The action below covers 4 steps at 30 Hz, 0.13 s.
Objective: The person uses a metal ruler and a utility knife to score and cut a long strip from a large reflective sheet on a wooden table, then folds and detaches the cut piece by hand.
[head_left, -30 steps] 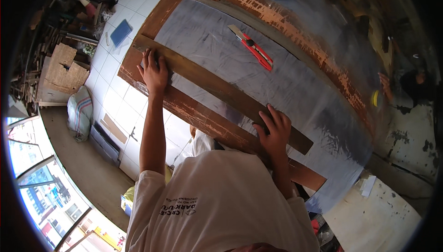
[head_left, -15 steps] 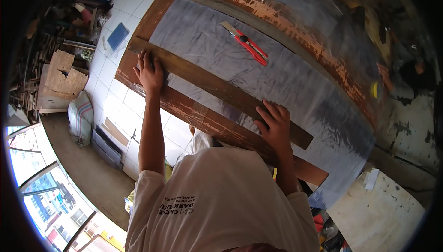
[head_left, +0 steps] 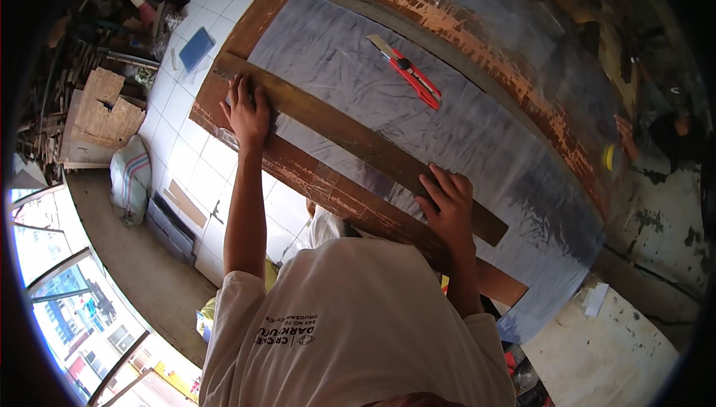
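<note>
A long flat brown wooden strip lies slantwise across a grey, wrinkled sheet on the worn brown tabletop. My left hand rests on the strip's far left end, its fingers spread. Toward the strip's right end, my right hand lies over the near edge with fingers stretched out. Neither hand is wrapped round anything. Beyond the strip, a red utility knife sits on the sheet with its blade out, pointing up and left, touched by neither hand.
A narrow grey strip runs along the sheet's far edge. Scrap wood and a white sack stand at left beside the tiled floor. At the far right is another person's hand near a yellow roll.
The whole view has turned slightly, shifting the tabletop and knife in the picture. Both hands keep their places on the wooden strip, with no clear movement of it on the sheet.
</note>
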### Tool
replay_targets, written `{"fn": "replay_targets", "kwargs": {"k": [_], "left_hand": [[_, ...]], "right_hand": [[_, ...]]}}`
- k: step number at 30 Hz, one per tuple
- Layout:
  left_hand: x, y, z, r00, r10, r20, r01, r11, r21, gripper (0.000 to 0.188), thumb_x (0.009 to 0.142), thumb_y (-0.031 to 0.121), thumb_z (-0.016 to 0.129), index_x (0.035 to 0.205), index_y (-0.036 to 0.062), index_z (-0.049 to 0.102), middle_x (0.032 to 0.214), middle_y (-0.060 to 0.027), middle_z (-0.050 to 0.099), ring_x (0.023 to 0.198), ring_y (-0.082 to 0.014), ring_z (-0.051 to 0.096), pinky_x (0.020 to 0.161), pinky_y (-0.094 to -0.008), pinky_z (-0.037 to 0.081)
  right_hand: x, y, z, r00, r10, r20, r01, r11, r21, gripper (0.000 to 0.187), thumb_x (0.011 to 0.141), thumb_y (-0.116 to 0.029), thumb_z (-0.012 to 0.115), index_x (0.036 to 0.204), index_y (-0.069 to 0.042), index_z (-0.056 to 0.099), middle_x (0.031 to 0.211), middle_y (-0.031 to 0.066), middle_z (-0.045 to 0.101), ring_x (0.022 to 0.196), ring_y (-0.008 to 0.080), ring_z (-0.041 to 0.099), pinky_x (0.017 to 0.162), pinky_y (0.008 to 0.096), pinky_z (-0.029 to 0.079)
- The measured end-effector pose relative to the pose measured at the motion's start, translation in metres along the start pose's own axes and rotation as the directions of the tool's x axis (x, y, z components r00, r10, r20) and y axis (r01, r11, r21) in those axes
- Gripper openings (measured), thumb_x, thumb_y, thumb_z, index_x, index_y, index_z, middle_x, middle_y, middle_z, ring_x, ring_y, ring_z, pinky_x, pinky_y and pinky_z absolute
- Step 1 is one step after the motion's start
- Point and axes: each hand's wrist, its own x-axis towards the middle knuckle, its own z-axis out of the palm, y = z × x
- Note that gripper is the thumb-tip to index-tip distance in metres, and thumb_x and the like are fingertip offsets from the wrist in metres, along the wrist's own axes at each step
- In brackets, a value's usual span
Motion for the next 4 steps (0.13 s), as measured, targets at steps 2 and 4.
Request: {"fn": "replay_targets", "kwargs": {"k": [2,4], "left_hand": [[0.0000,0.0003,-0.0004,1.000,0.002,-0.001,-0.002,1.000,0.001,0.050,0.103,0.038,0.051,0.146,0.0130,0.053,0.159,-0.0097,0.045,0.153,-0.0307,0.033,0.124,-0.0621,0.014],[0.0000,0.0006,-0.0005,1.000,0.001,-0.002,-0.001,1.000,-0.002,0.049,0.103,0.038,0.051,0.146,0.0136,0.054,0.159,-0.0097,0.045,0.153,-0.0306,0.033,0.124,-0.0621,0.014]], "right_hand": [[-0.0004,0.0009,0.0003,1.000,-0.001,0.003,0.001,1.000,0.005,0.040,0.086,-0.026,0.078,0.121,-0.007,0.073,0.140,0.0094,0.063,0.118,0.0293,0.057,0.104,0.0484,0.039],[-0.0014,0.0016,0.0011,1.000,0.001,0.006,-0.001,1.000,0.009,0.040,0.086,-0.026,0.078,0.121,-0.007,0.073,0.141,0.0097,0.063,0.119,0.0298,0.057,0.104,0.0485,0.039]]}}
